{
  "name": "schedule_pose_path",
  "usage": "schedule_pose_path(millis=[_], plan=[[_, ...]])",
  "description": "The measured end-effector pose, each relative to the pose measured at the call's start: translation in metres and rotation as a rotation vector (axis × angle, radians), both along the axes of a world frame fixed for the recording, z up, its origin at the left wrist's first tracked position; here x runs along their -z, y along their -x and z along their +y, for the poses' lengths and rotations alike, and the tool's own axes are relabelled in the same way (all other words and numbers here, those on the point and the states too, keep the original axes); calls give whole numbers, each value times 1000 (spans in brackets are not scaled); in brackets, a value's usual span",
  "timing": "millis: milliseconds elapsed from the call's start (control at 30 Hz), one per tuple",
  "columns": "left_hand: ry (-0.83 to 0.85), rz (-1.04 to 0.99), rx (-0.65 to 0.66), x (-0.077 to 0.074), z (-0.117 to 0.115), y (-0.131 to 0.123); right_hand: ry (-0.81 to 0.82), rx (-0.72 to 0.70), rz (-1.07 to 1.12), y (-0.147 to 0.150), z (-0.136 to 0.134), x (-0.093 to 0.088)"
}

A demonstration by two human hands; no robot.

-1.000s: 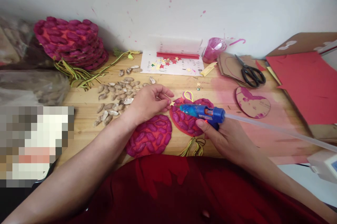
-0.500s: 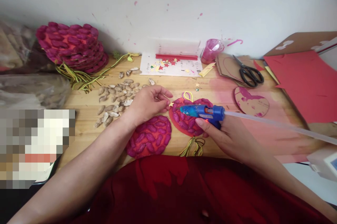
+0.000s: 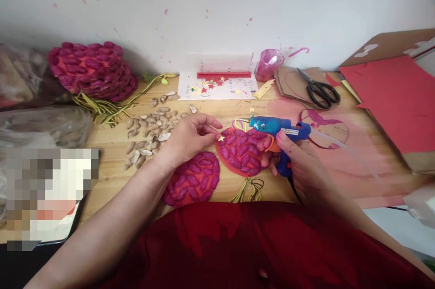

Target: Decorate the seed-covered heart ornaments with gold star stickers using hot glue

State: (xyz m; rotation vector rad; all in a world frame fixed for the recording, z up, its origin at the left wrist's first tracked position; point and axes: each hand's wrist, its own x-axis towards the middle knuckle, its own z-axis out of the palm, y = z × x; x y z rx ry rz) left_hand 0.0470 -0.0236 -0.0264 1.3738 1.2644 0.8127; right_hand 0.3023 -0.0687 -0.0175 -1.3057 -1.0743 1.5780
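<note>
Between the fingertips of my left hand (image 3: 192, 137) is a small yellow star (image 3: 221, 138). The star is beside the upper left edge of a heart-shaped piece (image 3: 243, 155) covered in magenta peanut shells, with a yellow loop (image 3: 241, 125) at its top and a green-yellow tassel (image 3: 247, 189) below. My right hand (image 3: 294, 157) grips a blue glue gun (image 3: 275, 125), its nozzle pointing left over the loop. A second shell-covered piece (image 3: 193, 179) lies partly under my left wrist. Its outline is partly hidden.
Loose peanut shells (image 3: 149, 128) lie left of my hands, before a stack of magenta shell pieces (image 3: 88, 69). Paper stars (image 3: 210, 85) rest on a white sheet. Scissors (image 3: 319, 92), a cardboard heart (image 3: 324, 132), a pink cup (image 3: 268, 65) and red sheets (image 3: 390, 103) are at right.
My right hand has raised the glue gun and shifted it right, its nozzle now over the yellow loop and off the heart. My left hand stays nearly still with the star.
</note>
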Motion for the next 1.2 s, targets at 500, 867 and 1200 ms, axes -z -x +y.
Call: schedule_pose_path(millis=[500,867,1200], plan=[[-164,162,-30,-2,-6,-14,35,-27,-56,1,0,0],[-121,98,-53,-1,-2,-18,45,-34,-64,2,0,-1],[-163,176,-38,6,-1,-19,43,-51,-38,1,3,2]])
